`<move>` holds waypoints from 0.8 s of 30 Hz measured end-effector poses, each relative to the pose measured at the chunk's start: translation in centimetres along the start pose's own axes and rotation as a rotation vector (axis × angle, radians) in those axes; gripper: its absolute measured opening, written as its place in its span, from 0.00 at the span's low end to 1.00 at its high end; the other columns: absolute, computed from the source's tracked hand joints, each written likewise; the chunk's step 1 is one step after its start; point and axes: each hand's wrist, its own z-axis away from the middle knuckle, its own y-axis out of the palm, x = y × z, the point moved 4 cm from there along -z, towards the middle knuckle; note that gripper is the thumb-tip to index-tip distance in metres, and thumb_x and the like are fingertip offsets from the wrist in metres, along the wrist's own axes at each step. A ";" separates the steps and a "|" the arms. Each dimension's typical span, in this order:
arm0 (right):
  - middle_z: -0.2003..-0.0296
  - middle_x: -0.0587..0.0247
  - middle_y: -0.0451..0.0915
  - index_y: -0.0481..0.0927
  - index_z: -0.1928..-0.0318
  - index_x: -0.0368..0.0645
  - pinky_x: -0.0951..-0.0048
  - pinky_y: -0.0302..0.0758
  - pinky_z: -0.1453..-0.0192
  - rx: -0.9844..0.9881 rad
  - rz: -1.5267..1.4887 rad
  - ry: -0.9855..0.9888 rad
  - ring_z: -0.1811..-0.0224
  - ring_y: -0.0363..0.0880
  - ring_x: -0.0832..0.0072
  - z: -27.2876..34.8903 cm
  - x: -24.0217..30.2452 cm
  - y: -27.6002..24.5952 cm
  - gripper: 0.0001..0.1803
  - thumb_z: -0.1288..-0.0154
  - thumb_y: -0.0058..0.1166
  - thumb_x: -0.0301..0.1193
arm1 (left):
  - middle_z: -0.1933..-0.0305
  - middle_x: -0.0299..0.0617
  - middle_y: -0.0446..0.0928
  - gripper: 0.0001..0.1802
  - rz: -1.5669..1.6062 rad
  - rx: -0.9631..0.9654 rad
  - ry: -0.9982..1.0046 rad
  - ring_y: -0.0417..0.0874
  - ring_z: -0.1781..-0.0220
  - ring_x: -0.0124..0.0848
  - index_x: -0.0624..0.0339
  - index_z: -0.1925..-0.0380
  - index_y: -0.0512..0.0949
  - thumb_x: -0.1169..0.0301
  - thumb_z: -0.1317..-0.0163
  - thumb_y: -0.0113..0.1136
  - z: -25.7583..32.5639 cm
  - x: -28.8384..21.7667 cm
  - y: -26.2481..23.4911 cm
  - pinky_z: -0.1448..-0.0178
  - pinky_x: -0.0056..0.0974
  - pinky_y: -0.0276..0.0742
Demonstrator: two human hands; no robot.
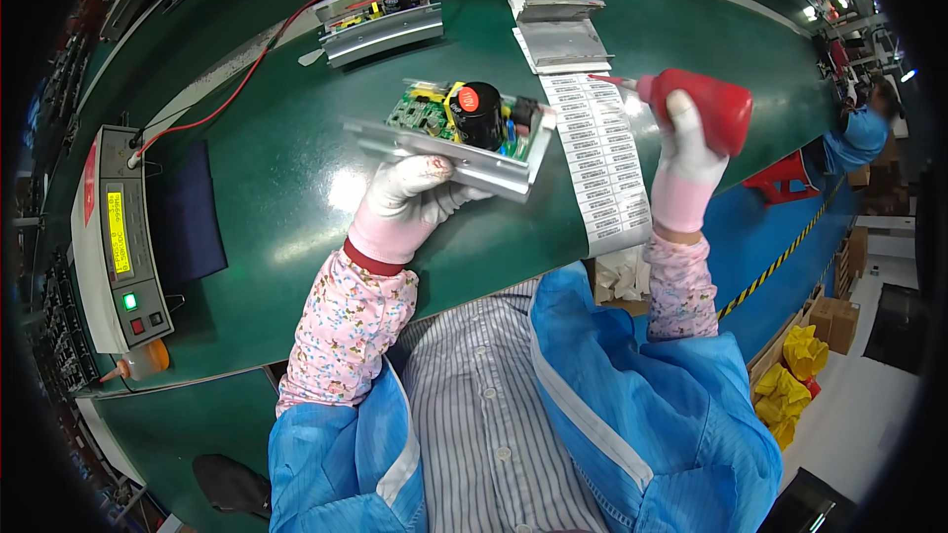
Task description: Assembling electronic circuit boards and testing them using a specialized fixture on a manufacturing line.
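Note:
My gloved left hand [420, 190] grips the metal frame of a power supply board [425, 111], tilted above the green table. A large black capacitor with a red top, yellow-wrapped parts and green circuitry show on it; the frame's left end is blurred. In my gloved right hand [688, 133] is a red squeeze bottle [709, 107], lying sideways in my grasp. Its thin nozzle points left, over the top of a long sheet of barcode labels [600, 163], and stays apart from the board.
A second board in a metal frame [383, 35] stands at the back, clipped to wires. An empty metal bracket [561, 35] lies above the labels. At left are a test meter [120, 237] with a lit display and a small orange bottle [146, 362]. A co-worker [861, 133] sits far right.

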 end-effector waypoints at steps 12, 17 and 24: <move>0.39 0.32 0.74 0.60 0.32 0.32 0.46 0.76 0.31 0.381 -0.376 0.373 0.36 0.76 0.41 -1.2 -0.1 0.8 0.29 0.30 0.53 0.24 | 0.44 0.75 0.77 0.48 0.081 -0.195 -0.118 0.88 0.59 0.53 0.75 0.30 0.63 0.38 0.30 0.51 -1.8 0.4 2.1 0.70 0.42 0.88; 0.37 0.32 0.72 0.62 0.32 0.34 0.45 0.76 0.32 0.490 -0.220 0.306 0.36 0.76 0.40 -1.1 -0.1 1.7 0.29 0.31 0.54 0.24 | 0.41 0.76 0.75 0.48 0.068 -0.103 -0.149 0.87 0.56 0.55 0.74 0.30 0.62 0.39 0.30 0.51 -2.0 0.4 0.7 0.66 0.44 0.89; 0.47 0.43 0.80 0.72 0.40 0.36 0.55 0.78 0.38 0.504 -0.202 0.303 0.45 0.80 0.53 -0.6 1.4 3.2 0.24 0.36 0.61 0.21 | 0.43 0.67 0.78 0.44 0.047 -0.047 -0.259 0.87 0.54 0.48 0.72 0.31 0.66 0.41 0.29 0.52 -1.9 0.8 -0.5 0.58 0.41 0.88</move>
